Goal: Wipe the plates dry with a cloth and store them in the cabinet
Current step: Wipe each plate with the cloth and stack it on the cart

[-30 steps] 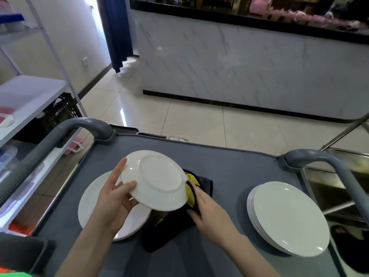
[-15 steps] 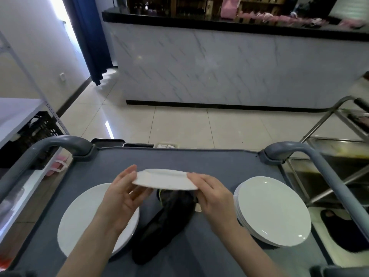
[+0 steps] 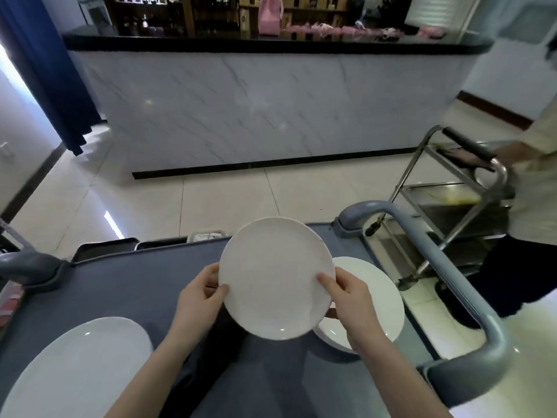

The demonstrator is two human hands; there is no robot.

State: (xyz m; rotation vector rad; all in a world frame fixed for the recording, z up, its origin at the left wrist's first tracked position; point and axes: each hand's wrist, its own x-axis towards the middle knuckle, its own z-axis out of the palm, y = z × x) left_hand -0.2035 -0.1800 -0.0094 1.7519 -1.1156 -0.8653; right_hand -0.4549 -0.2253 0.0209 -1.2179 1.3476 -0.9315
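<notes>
The plate (image 3: 275, 279) at the centre of the frame was plain white, as were the stack of plates (image 3: 379, 297) at its right and the lower-left plates (image 3: 75, 366). The cart top (image 3: 129, 285) was slate grey-blue and its handle (image 3: 446, 263) a paler grey. The cloth (image 3: 223, 336) below centre was near black. Across the upper frame, the counter front (image 3: 256, 110) was white with faint grey veins under a black countertop (image 3: 271, 45). The curtain (image 3: 45, 70) at upper left was dark blue.

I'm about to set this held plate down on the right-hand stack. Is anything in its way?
Nothing visible. The plate, held by left hand and right hand, hangs beside the stack, whose visible top is bare.
</notes>
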